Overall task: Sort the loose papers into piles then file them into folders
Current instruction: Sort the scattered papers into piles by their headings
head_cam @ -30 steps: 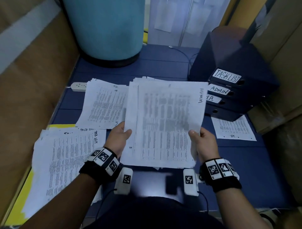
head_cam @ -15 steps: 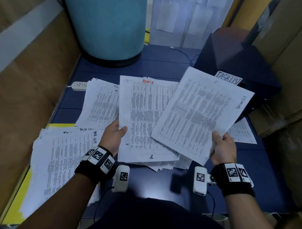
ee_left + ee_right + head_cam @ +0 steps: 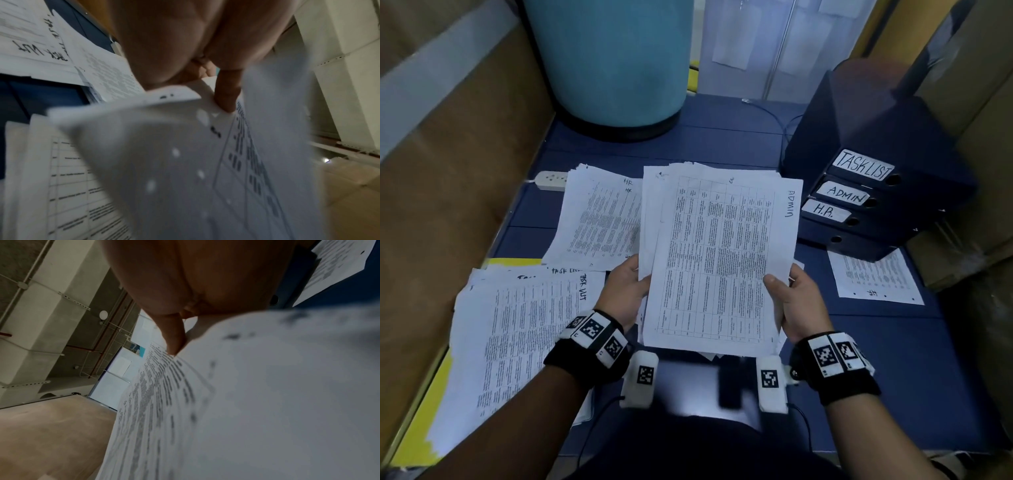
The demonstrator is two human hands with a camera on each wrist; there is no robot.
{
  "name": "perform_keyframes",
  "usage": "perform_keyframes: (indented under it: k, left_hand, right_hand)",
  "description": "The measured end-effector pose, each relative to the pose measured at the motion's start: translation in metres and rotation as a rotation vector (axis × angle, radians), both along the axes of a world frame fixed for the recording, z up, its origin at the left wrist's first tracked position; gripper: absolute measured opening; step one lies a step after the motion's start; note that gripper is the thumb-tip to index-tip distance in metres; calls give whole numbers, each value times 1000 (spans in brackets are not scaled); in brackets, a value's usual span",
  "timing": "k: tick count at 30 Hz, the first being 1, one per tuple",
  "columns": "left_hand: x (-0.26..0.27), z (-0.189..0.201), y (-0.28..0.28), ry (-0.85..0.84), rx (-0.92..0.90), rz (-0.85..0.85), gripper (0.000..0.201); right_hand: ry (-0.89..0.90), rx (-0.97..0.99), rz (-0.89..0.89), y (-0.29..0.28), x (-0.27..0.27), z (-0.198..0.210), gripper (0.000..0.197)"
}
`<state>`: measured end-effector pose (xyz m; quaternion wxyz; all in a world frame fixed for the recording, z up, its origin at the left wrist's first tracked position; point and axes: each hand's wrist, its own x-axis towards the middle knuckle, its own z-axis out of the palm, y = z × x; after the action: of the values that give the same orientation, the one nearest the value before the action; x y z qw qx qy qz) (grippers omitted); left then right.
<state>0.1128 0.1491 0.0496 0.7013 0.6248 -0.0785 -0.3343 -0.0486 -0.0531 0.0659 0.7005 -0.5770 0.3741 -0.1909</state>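
I hold a stack of printed sheets marked ADMIN (image 3: 717,260) (image 3: 185,170) (image 3: 257,402) above the blue table (image 3: 876,370). My left hand (image 3: 625,291) grips its left edge, thumb on top. My right hand (image 3: 789,301) grips the right edge, thumb (image 3: 174,337) pressed on the top sheet. An HR pile (image 3: 599,222) lies behind to the left, and a TASK LIST pile (image 3: 517,335) lies at the near left. Dark binders labelled TASKLIST (image 3: 864,166), ADMIN (image 3: 847,195) and H.R. (image 3: 825,210) are stacked at the right.
A single HR sheet (image 3: 873,277) lies in front of the binders. A large teal drum (image 3: 609,61) stands at the back, a white power strip (image 3: 551,180) beside the HR pile. Cardboard walls close in left and right. A yellow folder (image 3: 438,387) lies under the TASK LIST pile.
Half a second ago my right hand held one ADMIN sheet apart to the right; now that sheet lies on top of the stack and both hands hold the stack together.
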Motion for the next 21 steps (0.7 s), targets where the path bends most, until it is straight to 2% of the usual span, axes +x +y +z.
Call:
perform_keyframes:
  k: [9, 14, 17, 21]
  left_hand:
    - [1, 1, -2, -55, 107, -27, 33]
    - [0, 5, -6, -7, 69, 38, 20]
    - [0, 7, -8, 17, 66, 47, 20]
    - [3, 6, -9, -45, 85, 70, 26]
  right_hand:
    - [9, -9, -38, -3, -8, -3, 22]
    - [-9, 7, -56, -3, -9, -2, 22]
    - [-15, 16, -90, -7, -11, -3, 21]
    - [-18, 14, -186, -19, -14, -6, 20]
